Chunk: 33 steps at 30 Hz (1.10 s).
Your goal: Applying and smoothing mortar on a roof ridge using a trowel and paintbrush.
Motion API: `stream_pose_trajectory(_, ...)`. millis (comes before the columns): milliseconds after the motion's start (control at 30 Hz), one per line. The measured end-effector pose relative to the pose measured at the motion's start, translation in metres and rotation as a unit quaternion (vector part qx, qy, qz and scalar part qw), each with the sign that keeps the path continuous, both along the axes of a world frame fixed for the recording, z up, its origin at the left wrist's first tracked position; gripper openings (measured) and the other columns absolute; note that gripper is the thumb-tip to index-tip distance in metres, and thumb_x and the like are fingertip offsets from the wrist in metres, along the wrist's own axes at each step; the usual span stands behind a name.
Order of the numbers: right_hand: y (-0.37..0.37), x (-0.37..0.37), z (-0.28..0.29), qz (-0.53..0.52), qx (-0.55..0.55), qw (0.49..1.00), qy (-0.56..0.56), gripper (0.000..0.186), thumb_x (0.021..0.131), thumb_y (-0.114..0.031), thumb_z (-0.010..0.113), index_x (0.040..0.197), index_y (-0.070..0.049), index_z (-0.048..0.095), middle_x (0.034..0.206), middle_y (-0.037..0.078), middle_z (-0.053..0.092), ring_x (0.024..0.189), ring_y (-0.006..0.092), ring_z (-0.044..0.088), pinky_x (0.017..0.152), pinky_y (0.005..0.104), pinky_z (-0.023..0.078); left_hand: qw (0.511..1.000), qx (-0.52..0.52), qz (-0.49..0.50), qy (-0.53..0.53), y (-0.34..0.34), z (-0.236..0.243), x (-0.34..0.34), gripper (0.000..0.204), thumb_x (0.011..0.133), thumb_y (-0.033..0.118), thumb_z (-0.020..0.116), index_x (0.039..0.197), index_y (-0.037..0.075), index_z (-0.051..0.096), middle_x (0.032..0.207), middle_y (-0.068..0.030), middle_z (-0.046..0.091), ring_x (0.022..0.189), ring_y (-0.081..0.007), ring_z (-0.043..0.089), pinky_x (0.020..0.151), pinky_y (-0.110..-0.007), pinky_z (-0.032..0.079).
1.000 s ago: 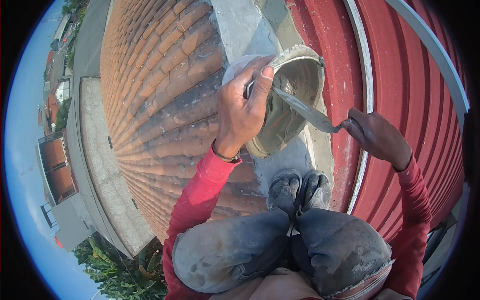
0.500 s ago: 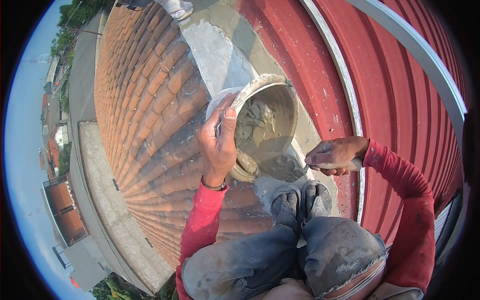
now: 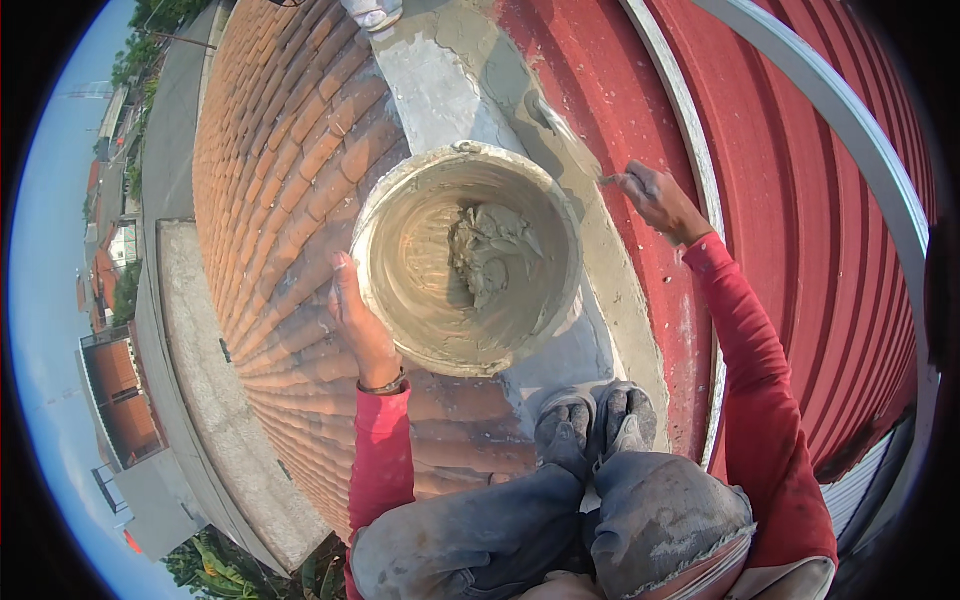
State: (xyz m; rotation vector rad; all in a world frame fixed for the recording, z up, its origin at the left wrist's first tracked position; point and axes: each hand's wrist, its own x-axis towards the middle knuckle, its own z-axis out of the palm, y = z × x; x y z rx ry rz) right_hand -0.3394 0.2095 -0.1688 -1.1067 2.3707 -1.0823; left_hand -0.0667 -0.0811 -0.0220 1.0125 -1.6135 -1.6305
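- Since the frame 0.5 s ago, the bucket (image 3: pixel 366 240) has swung round so its mouth faces the camera, and the right hand (image 3: pixel 660 205) has gone forward from beside the bucket's lower edge to the strip of mortar beyond it.
- Nearest are the person's 2 bent knees in dusty, stained trousers (image 3: pixel 650 510), then 2 grey-smeared feet (image 3: pixel 565 432) close together on the pale ledge (image 3: pixel 550 372).
- The left hand (image 3: pixel 366 325), a dark band at its wrist, lies against the bucket's left side, thumb stretched upward; its fingers are partly hidden, so I cannot tell how firmly they grip.
- The bucket is over the ledge, ahead of the feet, with wet grey mortar (image 3: pixel 495 250) heaped inside and smears round its rim.
- The right hand is closed round a trowel (image 3: pixel 607 180), its blade hard to separate from the mortar strip (image 3: pixel 610 225).
- Orange tiles (image 3: pixel 290 200) slope away left; red ribbed roofing (image 3: pixel 800 250) spreads right.
- Farther ahead, a pale-shod foot (image 3: pixel 375 12) stands by the ledge.
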Motion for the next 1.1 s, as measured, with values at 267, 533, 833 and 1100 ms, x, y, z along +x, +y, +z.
stream_pose_trajectory(267,0.027,0.092,-0.044,0.006,0.207,0.978,0.007,0.026,0.099,-0.029,0.051,0.104,-0.004,0.047,0.069,0.024,0.063,0.062,0.0443,0.063,0.058,0.0552,0.049,0.999,0.032,0.004,0.016,0.002,0.007,0.011,0.054,0.104,0.042,0.047,0.127,-0.006,0.056,0.121,-0.0132,0.062,0.106,-0.0184,0.062,0.091,-0.032,0.049)
stream_pose_trajectory(533,0.041,-0.009,-0.031,0.046,0.131,0.972,0.19,0.027,0.099,-0.033,0.053,0.109,-0.008,0.052,0.071,0.016,0.064,0.061,0.0365,0.065,0.052,0.0474,0.05,0.999,0.054,0.005,0.003,0.016,0.008,0.008,0.056,0.105,0.044,0.041,0.128,-0.006,0.056,0.123,-0.0133,0.062,0.107,-0.0191,0.062,0.092,-0.032,0.049)
stream_pose_trajectory(833,-0.042,-0.055,-0.057,0.052,0.213,0.939,0.263,0.029,0.101,-0.035,0.047,0.118,-0.012,0.048,0.064,0.016,0.062,0.056,0.0359,0.066,0.048,0.0489,0.052,0.997,0.06,0.046,-0.015,0.016,0.001,0.015,0.059,0.105,0.046,0.039,0.132,-0.005,0.052,0.128,-0.0134,0.058,0.114,-0.0198,0.058,0.098,-0.032,0.045)
stream_pose_trajectory(1100,-0.098,-0.12,-0.031,0.123,0.042,0.975,0.178,0.025,0.1,-0.029,0.047,0.111,-0.008,0.055,0.066,0.019,0.063,0.058,0.0384,0.064,0.057,0.0503,0.053,0.996,0.057,0.071,0.019,0.017,0.007,0.008,0.051,0.103,0.043,0.049,0.12,-0.004,0.058,0.117,-0.011,0.061,0.103,-0.0168,0.059,0.091,-0.031,0.047)
